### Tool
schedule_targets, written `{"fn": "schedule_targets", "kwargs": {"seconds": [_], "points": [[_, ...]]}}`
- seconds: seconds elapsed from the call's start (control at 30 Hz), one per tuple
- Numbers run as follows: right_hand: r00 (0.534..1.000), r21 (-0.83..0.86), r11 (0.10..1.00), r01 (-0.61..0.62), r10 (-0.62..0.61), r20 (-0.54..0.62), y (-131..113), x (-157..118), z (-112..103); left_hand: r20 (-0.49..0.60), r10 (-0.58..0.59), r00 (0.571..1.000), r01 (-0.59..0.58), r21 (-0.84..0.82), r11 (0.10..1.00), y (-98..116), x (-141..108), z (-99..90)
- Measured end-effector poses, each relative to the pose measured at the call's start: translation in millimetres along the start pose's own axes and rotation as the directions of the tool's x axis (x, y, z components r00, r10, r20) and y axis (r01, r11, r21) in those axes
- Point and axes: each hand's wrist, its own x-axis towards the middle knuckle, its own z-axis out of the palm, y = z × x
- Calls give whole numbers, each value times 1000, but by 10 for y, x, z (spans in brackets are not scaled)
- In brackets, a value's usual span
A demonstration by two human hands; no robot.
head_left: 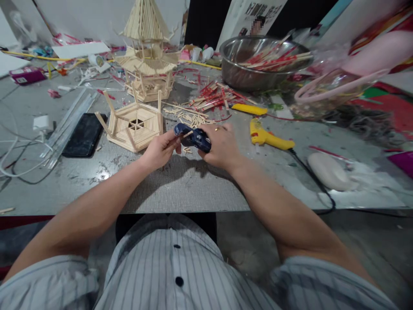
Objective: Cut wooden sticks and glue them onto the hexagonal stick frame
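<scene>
My right hand is wrapped round a dark blue hand tool over the table's middle. My left hand is pinched at the tool's other end, where a short pale wooden stick shows by its jaws; which fingers hold the stick is too small to tell. Just left of my left hand lies a hexagonal wooden stick frame with upright posts. Short cut stick pieces are scattered behind the tool. A tiered wooden stick tower stands farther back.
A steel bowl of red-wrapped sticks stands behind. To the right lie a yellow cutter, a yellow glue gun with a black cord, and a pale oval object. A phone and white cables are at left.
</scene>
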Motion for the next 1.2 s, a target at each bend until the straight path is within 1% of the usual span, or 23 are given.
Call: {"fn": "schedule_targets", "kwargs": {"seconds": [0.17, 0.3, 0.5, 0.73, 0.83, 0.97, 1.2], "points": [[999, -29, 1000, 5, -3, 38, 2, 6, -12, 15, 23, 1000, -24, 39, 999, -29, -4, -4], [998, -11, 1000, 6, -5, 59, -1, 14, -18, 14, 50, 999, -51, 48, 998, -43, -5, -2], [997, 2, 1000, -1, 1, 73, -7, 18, -25, 40, 33, 999, -35, 52, 998, -25, -6, -7], [999, 18, 1000, -3, 2, 51, -13, 13, -23, 13, 54, 998, -55, 114, 992, -21, -16, -11], [999, 0, 1000, -8, 8, 42, -17, 7, -19, 16, 38, 999, -40, 119, 992, -27, -17, -7], [999, -36, 999, -21, 22, 43, -17, 0, -13, 15, 47, 999, -48, 118, 992, -11, -17, -2], [994, -72, 996, -55, 62, 94, -62, -1, -74, -10, 51, 999, -48, 172, 984, 30, -21, 14]]}}
